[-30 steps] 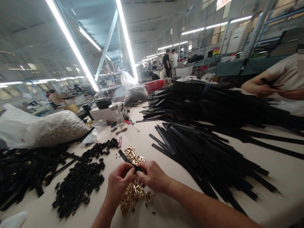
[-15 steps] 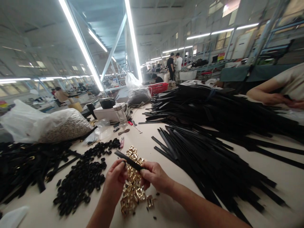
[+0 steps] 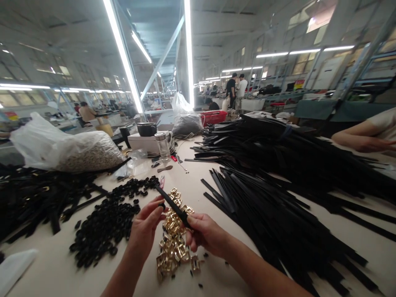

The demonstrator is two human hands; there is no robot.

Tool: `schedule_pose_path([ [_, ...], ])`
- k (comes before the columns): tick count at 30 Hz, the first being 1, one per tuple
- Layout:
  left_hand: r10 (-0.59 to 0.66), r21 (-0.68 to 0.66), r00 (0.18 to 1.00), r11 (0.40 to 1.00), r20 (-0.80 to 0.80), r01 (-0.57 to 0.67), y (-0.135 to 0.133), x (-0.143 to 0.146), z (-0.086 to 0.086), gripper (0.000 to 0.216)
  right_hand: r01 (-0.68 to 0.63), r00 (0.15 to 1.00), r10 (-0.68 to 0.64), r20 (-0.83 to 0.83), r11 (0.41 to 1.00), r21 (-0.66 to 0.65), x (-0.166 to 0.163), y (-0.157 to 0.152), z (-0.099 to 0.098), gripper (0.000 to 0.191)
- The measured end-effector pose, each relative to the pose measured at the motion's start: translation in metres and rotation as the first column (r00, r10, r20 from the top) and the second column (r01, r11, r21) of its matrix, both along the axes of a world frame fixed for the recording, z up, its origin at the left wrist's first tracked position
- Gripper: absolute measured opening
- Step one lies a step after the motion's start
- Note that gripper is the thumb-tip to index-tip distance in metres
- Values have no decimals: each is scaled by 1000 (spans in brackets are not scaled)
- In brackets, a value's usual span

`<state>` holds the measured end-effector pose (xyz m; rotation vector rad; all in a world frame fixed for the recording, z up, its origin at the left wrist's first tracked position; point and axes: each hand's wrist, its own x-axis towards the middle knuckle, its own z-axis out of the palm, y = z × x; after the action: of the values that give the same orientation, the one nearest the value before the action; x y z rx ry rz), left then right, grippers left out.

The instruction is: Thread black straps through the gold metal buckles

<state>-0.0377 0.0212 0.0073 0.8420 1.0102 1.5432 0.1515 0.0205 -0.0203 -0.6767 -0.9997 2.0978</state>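
Head view, left hand: your left hand has thumb and forefinger pinched together on a small black ring, the other fingers loosely bent.
Head view, right hand: your right hand is closed on the near end of a black strap, thumb on top and fingers curled beneath.
Held strap: it slants away from your right thumb, forward and to the left, its free end reaching past the fingertips of your left hand; whether the ring touches it, you cannot tell from here.
Dark bulge by your right thumb: too small to make out.
Gold buckles: the heap of gold buckles lies on the table below and between your hands, under the strap.
Black rings: a pile of black rings spreads just to the left of your left hand.
Loose straps: a fanned bundle of straps lies to the right of your right hand, with a larger heap of straps behind it.
Pink snips: the pink snips lie just beyond the strap's free end.
Glass jar: the glass jar stands upright farther back.
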Motion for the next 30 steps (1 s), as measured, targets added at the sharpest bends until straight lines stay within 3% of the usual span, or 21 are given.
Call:
schedule_pose_path([
  [7,-45,-127,999,991,-24,41,4,-4,0,36,-100,993,89,-76,982,-158,2,-3,2,55],
  [15,-48,-172,999,984,17,50,7,-6,-3,39,-91,994,75,-84,975,-201,4,-3,0,53],
  [19,-10,-149,999,989,-47,3,8,-14,-2,39,-71,997,71,-9,994,-86,2,-5,-1,54],
  [23,54,23,933,999,-357,-50,5,-18,0,28,71,958,-117,260,981,178,-2,-6,0,44],
  [25,110,155,828,987,-550,-29,1,-14,1,20,135,867,-298,401,913,386,-1,-7,3,34],
  [28,150,258,702,965,-696,50,-5,-5,4,13,94,698,-554,455,700,708,2,-9,13,21],
  [30,123,259,692,961,-711,95,-8,-1,6,12,50,683,-618,390,572,818,4,-11,21,16],
])
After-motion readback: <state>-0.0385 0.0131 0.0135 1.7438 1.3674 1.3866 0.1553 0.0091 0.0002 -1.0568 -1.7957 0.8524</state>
